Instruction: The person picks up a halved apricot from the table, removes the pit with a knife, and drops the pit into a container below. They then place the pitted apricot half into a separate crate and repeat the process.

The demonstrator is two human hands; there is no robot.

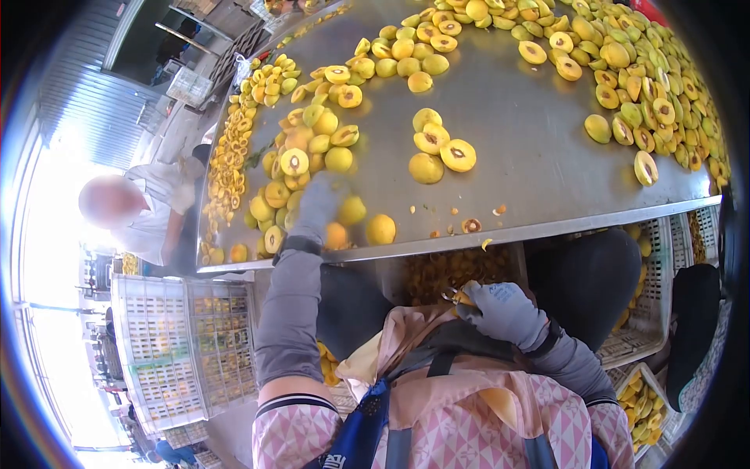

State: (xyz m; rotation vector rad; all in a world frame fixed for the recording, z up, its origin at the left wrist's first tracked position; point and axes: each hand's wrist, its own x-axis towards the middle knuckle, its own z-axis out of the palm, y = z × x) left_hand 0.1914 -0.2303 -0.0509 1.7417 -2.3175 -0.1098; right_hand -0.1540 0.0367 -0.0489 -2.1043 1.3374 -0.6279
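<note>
My left hand (319, 205), in a grey glove, reaches over the table's near edge into a pile of yellow peaches (300, 168); its fingers are smeared by motion. Close beside it lie a round peach (381, 229) and an orange-toned one (336, 235). Low in front of my body, my gloved right hand (504, 313) is closed around a small tool with a metal tip (453, 295), its handle mostly hidden in the fist. Farther in, a small group of cut peach halves (432, 148) shows brown pits.
A metal table (516, 168) spreads ahead, with a big heap of peach halves (656, 94) at right. Pit scraps (470, 226) lie near its edge. White plastic crates (160, 344) stand at left, another crate (660, 289) at right. A person (152, 203) works at the left side.
</note>
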